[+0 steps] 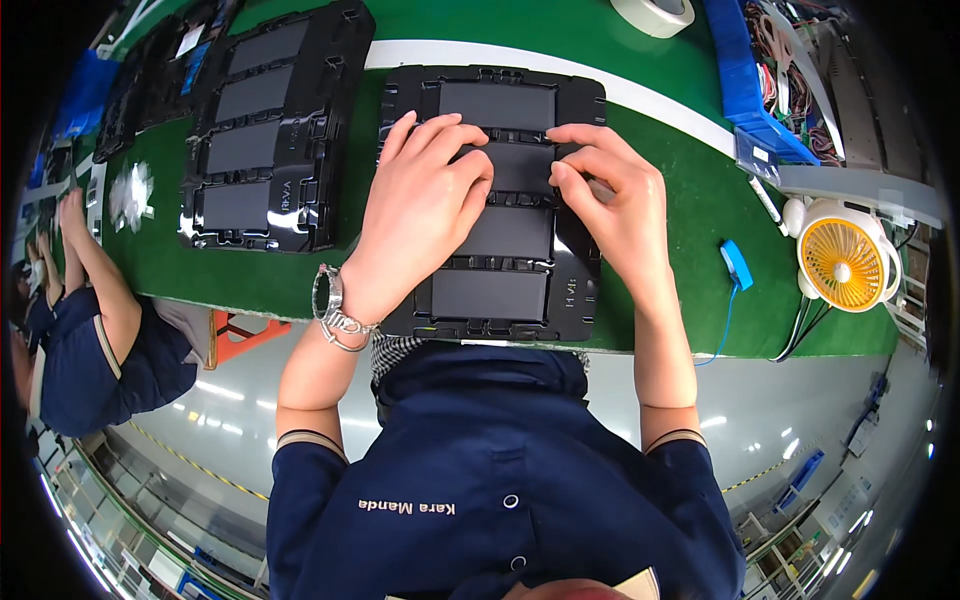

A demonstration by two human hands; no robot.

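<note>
A black molded plastic tray (pixel 575 235) lies lengthwise before me, with several flat dark rectangular panels (pixel 490 295) in its recesses. Over the upper part of it, my left hand (pixel 425 190) has its thumb and index finger curled together above the second panel from the top. My right hand (pixel 620 195) bends thumb and index finger toward that panel's right end, near the tray's right side. Both hands are closed; anything between their fingertips is hidden or too small to make out. A metal bracelet (pixel 340 315) circles my left wrist.
To the left stands a stack of similar black trays (pixel 315 150) with dark panels. At right are a white and orange fan (pixel 840 262), a blue strap with a cord (pixel 736 264) and a blue bin (pixel 745 90) of wires. Tape (pixel 655 15) lies at the back. Another person (pixel 110 340) works far left.
</note>
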